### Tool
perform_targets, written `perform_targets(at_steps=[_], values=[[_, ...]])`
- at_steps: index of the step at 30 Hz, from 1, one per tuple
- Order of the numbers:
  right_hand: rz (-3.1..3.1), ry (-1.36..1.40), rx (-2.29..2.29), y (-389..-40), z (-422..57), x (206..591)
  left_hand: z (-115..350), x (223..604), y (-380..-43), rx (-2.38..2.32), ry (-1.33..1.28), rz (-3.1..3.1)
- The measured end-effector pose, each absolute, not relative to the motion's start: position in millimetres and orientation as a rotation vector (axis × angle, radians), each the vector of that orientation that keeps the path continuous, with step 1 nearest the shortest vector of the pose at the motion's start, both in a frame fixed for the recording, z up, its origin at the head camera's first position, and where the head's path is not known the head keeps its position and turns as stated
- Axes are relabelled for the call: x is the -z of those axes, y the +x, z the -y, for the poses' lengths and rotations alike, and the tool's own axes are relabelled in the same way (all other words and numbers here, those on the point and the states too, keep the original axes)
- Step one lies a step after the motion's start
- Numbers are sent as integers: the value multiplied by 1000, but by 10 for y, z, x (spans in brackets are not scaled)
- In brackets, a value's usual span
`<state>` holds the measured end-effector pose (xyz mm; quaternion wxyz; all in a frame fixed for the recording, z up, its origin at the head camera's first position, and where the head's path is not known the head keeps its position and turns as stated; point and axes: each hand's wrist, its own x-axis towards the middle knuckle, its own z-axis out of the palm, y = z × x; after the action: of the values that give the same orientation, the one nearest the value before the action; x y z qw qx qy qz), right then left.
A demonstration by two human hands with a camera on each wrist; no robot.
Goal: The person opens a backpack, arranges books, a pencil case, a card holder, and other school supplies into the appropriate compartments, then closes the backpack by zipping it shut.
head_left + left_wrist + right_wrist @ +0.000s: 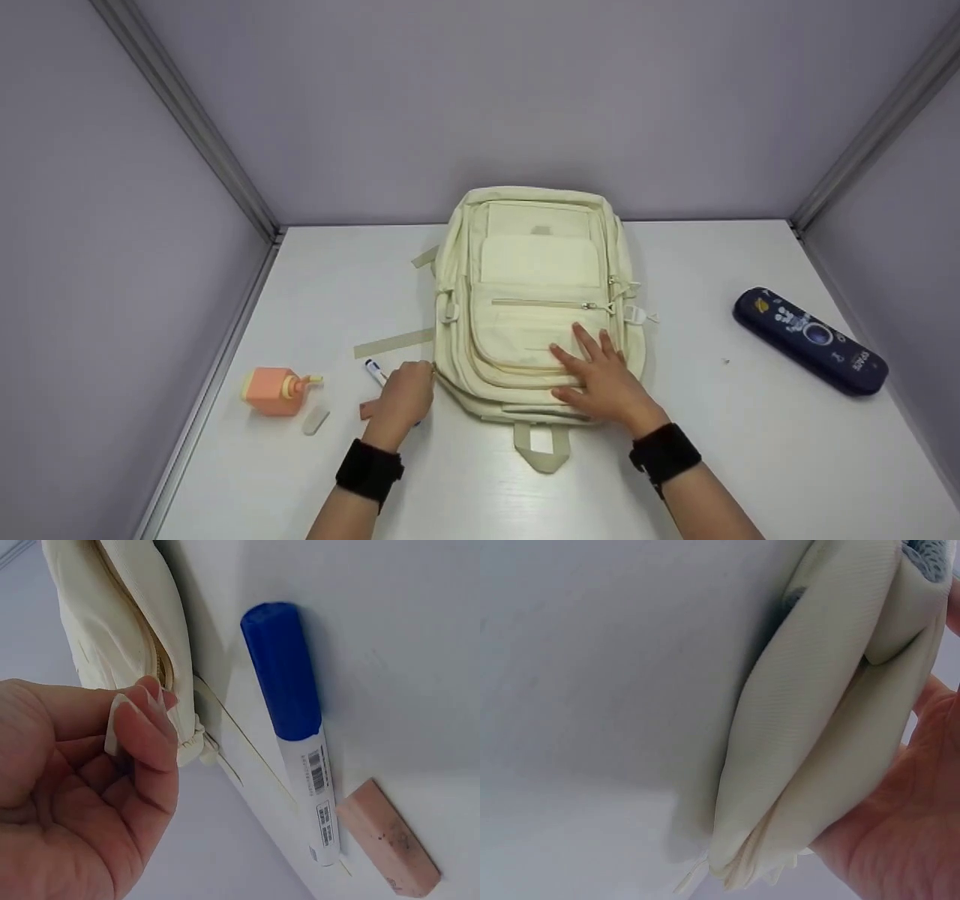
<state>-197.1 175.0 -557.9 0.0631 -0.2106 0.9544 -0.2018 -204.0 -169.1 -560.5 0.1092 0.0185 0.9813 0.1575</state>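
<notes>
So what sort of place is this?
Probably a small work booth, though I can't be sure: a white table stands between plain, pale walls on three sides, with metal posts at the back corners.

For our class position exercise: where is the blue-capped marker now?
In the head view, the marker lies left of the backpack, partly hidden by the left hand; the left wrist view shows it beside a pinkish block.

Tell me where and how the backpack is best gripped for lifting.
Probably by its carry loop, coming from the near side: the loop sticks out past that edge of the backpack, lies uncovered, and has a gap to hook through.
</notes>
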Motion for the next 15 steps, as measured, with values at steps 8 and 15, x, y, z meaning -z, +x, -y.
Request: perform_targets(at_steps=[8,15], values=[[-2876,-603,567,-1964,-1729,5575,1588,5498,-1947,-519,214,-2941],[-2903,-578,509,-1945,-1713,5611,1654,5509,-2047,-535,40,-2880]])
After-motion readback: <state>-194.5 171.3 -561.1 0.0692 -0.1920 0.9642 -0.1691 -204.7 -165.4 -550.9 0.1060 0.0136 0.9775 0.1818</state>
